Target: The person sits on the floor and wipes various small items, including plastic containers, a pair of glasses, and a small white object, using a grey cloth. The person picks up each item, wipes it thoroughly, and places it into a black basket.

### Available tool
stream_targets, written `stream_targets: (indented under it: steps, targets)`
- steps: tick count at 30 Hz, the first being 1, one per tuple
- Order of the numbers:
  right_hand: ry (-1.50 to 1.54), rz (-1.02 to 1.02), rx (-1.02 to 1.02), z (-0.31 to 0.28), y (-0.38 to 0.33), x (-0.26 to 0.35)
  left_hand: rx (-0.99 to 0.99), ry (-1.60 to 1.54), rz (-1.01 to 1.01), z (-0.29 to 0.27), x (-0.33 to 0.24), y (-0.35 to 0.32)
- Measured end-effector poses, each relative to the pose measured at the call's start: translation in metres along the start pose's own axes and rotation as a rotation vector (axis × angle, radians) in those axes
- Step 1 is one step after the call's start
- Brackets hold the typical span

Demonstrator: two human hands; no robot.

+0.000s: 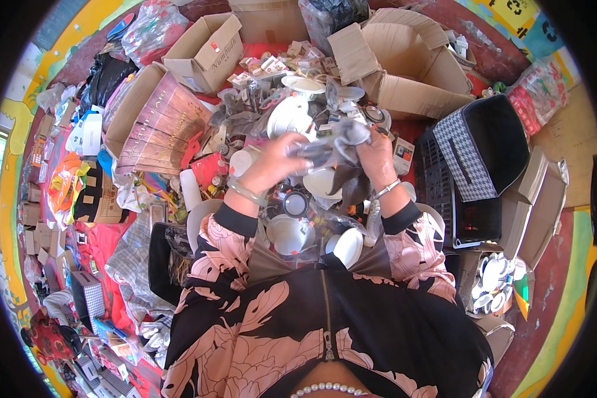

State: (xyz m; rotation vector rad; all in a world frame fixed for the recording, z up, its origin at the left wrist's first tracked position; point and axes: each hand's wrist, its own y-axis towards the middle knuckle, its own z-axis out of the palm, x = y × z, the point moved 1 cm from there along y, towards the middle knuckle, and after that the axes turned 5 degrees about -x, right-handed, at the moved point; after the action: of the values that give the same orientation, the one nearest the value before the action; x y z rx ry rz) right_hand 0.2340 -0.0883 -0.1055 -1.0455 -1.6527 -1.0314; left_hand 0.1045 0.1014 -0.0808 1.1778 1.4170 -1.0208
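Note:
Above a heap of mixed goods, both my hands hold a crumpled grey piece of thin, soft material, plastic or cloth; motion blur hides which. My left hand has its thumb and fingers closed around the left end, slightly smeared. The right end is gripped by my right hand, fingers bent over it. Dark grey material hangs below my right hand. White oval dishes lie just beyond my hands. Under my wrists are a round dark-centred item, a pale round dish and a white oval piece.
An open carton stands at the far right, another carton at the far left. A pleated brown box is left of the heap. To the right are a black houndstooth-patterned bin and a box of small white pieces.

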Motion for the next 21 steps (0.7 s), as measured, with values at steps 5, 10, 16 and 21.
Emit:
stream_targets:
  steps: [5, 10, 16, 21]
  targets:
    - [0.571, 0.254, -0.11, 0.0, 0.005, 0.009, -0.175, -0.779, -0.124, 0.01, -0.011, -0.002]
    - [0.417, 0.487, -0.058, 0.02, -0.02, 0.016, -0.255, -0.859, -0.16, 0.036, -0.002, 0.002]
    - [0.436, 0.513, -0.23, 0.005, -0.004, 0.009, -0.337, -0.778, -0.168, 0.03, -0.006, 0.003]
    - [0.773, 0.275, 0.07, -0.016, 0.0, 0.033, -0.137, -0.773, -0.157, 0.013, -0.026, -0.003]
